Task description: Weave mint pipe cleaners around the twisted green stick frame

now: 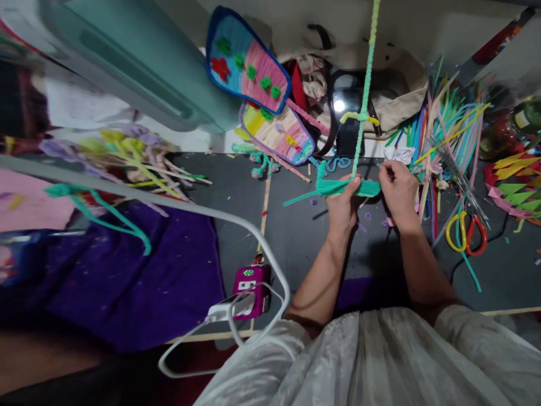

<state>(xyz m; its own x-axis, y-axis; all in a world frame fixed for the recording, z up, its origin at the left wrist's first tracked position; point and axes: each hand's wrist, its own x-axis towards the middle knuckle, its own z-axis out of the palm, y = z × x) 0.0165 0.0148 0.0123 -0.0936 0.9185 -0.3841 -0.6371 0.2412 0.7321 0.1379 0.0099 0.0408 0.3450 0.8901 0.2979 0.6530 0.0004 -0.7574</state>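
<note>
light: dim, indoor | glare: phone screen point(339, 105) | blur: left edge smeared | distortion: wide-angle bending at edges

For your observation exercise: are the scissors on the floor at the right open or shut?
Cannot tell. The scissors lie flat by the right hand, yellow and red handle loops side by side, but the blades are lost among the pipe cleaners.

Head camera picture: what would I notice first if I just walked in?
Probably the two hands, left hand and right hand, gripping a flat bundle of teal fuzzy pipe cleaners mid-picture. A green twisted pipe-cleaner cord rises from it. Top centre lies a blue-edged striped woven panel.
</note>
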